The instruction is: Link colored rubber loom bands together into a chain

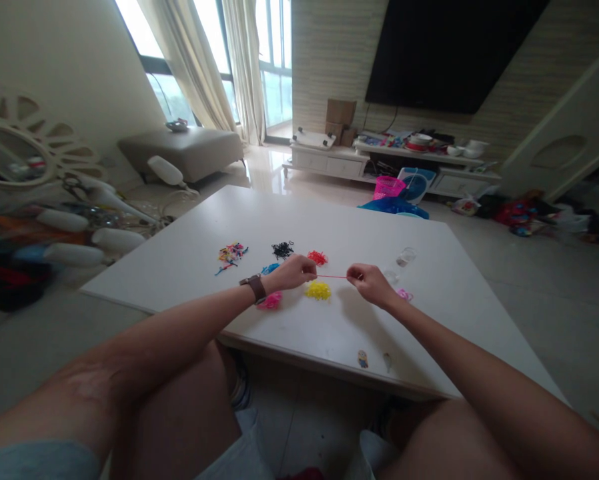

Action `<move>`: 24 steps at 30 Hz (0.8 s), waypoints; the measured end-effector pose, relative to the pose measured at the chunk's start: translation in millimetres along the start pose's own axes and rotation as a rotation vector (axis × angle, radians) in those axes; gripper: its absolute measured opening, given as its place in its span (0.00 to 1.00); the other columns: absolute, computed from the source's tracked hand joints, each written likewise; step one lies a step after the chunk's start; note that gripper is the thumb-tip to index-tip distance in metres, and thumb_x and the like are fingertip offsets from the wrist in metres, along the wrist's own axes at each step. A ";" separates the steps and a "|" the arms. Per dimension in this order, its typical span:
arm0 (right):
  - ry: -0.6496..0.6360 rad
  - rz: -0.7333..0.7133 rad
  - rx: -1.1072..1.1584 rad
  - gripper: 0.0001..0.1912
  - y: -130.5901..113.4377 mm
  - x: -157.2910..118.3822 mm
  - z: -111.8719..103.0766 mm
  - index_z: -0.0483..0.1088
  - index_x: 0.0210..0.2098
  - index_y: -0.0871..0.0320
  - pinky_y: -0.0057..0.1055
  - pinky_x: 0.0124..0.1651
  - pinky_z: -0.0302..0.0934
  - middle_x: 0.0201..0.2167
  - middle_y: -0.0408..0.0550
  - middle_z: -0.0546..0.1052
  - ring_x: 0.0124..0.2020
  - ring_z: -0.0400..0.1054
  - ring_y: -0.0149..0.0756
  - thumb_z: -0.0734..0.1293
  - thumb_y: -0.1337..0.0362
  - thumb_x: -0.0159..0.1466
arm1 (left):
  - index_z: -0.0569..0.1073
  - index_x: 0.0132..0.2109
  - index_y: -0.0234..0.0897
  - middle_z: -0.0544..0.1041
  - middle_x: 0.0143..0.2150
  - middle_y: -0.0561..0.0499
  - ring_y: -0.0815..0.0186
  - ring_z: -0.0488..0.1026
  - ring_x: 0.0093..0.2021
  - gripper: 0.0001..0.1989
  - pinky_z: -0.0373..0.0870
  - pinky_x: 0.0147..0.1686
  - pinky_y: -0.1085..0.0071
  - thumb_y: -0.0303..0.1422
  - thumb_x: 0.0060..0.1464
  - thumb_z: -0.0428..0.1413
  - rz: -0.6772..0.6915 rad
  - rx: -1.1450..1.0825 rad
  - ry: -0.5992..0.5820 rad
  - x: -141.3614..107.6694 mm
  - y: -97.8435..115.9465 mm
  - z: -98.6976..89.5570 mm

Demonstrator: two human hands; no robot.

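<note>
A thin red band [332,276] is stretched level above the white table [379,333]. My left hand [299,271] pinches one end, and my right hand [369,283] pinches the other. Below and around the hands lie small piles of bands: yellow [318,291], red [317,258], black [282,250], blue [270,268] and pink [271,301]. The left wrist and its watch partly cover the blue and pink ones. A mixed-colour pile [232,253] sits farther left. Near my right wrist is a light purple pile [404,294], partly hidden by the forearm.
Clear small containers [406,257] stand on the table's right part. A small figure sticker [362,359] and another small item [387,362] lie near the front edge. White lamp shades [74,255] are at the left. Beyond the table are a pink basket [388,187] and a bench [184,150].
</note>
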State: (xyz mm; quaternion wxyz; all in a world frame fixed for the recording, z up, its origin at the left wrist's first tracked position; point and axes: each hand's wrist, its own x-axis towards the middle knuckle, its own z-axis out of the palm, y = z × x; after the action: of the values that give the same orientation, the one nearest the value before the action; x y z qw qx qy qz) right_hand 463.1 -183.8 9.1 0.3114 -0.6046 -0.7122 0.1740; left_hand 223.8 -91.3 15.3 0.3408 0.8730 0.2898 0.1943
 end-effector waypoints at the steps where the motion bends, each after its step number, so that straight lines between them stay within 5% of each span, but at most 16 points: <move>1: 0.010 0.022 -0.002 0.06 3.9 0.9 -2.2 0.71 0.25 0.58 0.28 0.32 0.57 0.23 0.44 0.74 0.27 0.66 0.33 0.65 0.68 0.58 | 0.79 0.30 0.33 0.77 0.25 0.50 0.68 0.71 0.27 0.06 0.64 0.30 0.72 0.30 0.51 0.58 -0.024 -0.020 0.006 1.1 -2.5 -1.9; 13: -0.035 -0.065 0.008 0.06 -14.0 -3.5 15.8 0.70 0.28 0.58 0.28 0.33 0.57 0.26 0.44 0.74 0.28 0.65 0.32 0.63 0.69 0.60 | 0.79 0.32 0.33 0.77 0.26 0.50 0.69 0.70 0.27 0.05 0.62 0.29 0.73 0.27 0.50 0.57 0.107 -0.032 -0.062 3.6 12.4 14.5; 24: 0.010 0.032 -0.011 0.06 21.4 2.1 -8.6 0.71 0.25 0.58 0.28 0.32 0.58 0.23 0.44 0.74 0.27 0.66 0.33 0.64 0.66 0.58 | 0.78 0.29 0.32 0.77 0.26 0.50 0.66 0.72 0.29 0.05 0.64 0.31 0.71 0.29 0.47 0.58 -0.032 -0.076 -0.044 13.3 -10.6 -5.0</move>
State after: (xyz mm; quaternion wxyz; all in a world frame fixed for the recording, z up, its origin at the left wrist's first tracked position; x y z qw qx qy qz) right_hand 484.7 -178.4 2.6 0.3086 -0.6186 -0.7018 0.1722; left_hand 227.3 -74.0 13.1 0.3829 0.8587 0.2889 0.1805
